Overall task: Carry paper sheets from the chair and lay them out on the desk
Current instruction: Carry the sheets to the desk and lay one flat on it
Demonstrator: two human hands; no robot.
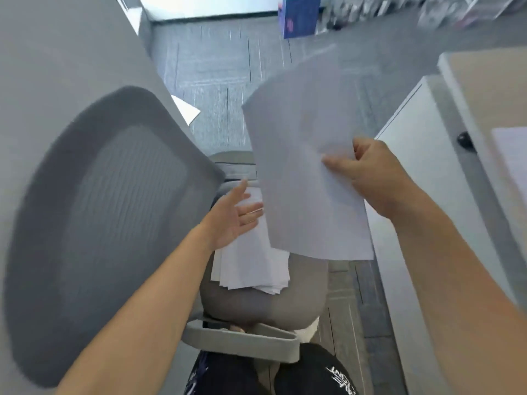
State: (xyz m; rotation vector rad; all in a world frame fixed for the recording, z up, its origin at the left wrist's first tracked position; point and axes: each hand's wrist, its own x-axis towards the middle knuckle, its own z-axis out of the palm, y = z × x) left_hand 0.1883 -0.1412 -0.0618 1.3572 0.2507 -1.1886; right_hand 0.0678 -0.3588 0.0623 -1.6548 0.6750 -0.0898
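chair (94,223): grey mesh back at frame left, padded seat mid-frame.
desk (484,89): pale top, right of the chair, white side panel under it.
held sheets (302,138): bunch of white paper in the air above the chair seat, on its desk side, slightly fanned.
stack (251,266): white paper lying on the chair seat, edges uneven.
right hand (373,175): thumb on top, fingers behind, pinches the held sheets at their right edge.
left hand (233,218): palm up, fingers straight, holds nothing; over the stack, fingertips just beside the held sheets.
sheet on desk (513,155): flat on the desk top, well right of the chair.
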